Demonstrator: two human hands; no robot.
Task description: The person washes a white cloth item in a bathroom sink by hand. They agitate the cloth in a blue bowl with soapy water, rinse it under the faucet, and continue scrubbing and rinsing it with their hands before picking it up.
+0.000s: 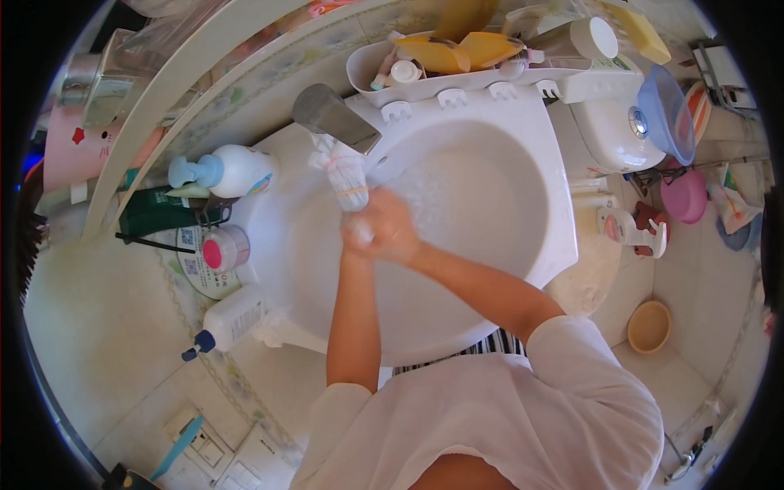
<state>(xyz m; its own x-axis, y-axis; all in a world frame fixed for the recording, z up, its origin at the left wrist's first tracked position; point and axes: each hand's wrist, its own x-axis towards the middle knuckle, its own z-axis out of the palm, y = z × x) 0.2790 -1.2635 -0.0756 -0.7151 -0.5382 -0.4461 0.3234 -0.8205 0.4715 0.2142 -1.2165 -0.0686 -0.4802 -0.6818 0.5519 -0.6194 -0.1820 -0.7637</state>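
Note:
Over the white washbasin (490, 245), my left hand (358, 229) and my right hand (392, 226) are pressed together, blurred by motion. A small whitish patch, perhaps lather or soap, shows between them; which it is I cannot tell. Just beyond my fingers, a white cloth or plastic wrap (343, 171) held by a rubber band hangs at the spout of the metal faucet (337, 116). Rippling water lies in the bowl to the right of my hands. The fingers overlap, so any held thing is hidden.
Left of the bowl stand a white pump bottle (242, 170), a dark green tube (153, 211), a pink-lidded jar (229, 248) and a white bottle with a blue pump (236, 318). A white caddy (441, 90) lines the back rim. A blue basin (664, 113) hangs at the right.

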